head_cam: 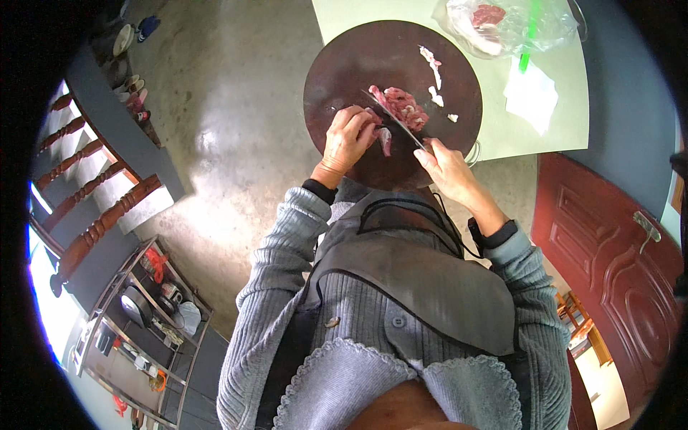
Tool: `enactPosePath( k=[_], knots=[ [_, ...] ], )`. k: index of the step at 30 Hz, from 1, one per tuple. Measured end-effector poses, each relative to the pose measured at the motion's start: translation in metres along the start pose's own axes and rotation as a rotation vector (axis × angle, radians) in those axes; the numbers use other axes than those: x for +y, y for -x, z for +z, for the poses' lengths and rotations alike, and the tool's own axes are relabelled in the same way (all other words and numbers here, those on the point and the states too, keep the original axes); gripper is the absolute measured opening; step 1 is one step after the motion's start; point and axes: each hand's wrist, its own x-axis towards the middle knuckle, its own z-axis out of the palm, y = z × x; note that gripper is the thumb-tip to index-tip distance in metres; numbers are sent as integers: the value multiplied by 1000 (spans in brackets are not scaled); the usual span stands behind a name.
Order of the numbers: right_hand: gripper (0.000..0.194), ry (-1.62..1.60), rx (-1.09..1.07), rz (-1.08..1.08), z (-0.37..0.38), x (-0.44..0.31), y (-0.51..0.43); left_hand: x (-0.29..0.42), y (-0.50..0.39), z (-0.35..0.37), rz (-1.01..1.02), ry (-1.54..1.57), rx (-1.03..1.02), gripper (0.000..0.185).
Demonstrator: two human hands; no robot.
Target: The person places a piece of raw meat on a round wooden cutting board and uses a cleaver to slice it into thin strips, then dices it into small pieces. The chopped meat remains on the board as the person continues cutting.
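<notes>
A round dark chopping board lies in front of me on a pale green table. My right hand grips a knife, whose blade is seen nearly edge-on and slants up to the left. Left of the blade, my left hand presses a piece of raw meat with curled fingers, partly hiding it. A small strip of meat rests just below those fingertips. On the blade's other side sits a heap of cut raw meat. Whitish fat trimmings lie along the board's right part.
Beyond the board, a clear plastic bag holds more raw meat. White paper lies on the table. A dark red door stands at right. A metal shelf rack and wooden balusters are at left.
</notes>
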Motion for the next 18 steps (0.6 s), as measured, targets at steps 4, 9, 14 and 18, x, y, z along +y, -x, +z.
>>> enactPosePath(
  k=[4,9,14,18],
  knots=[
    [40,68,-86,33,-2,-8,8,-3,0,3,-6,-46,-33,15],
    [37,158,-95,28,4,-22,-11,-6,1,6,10,-45,-24,16],
    [37,52,-7,-205,28,-24,-50,-4,2,6,20,-35,-30,16],
    [36,122,-64,43,13,-10,-14,-3,1,3,44,-45,-10,17]
  ],
)
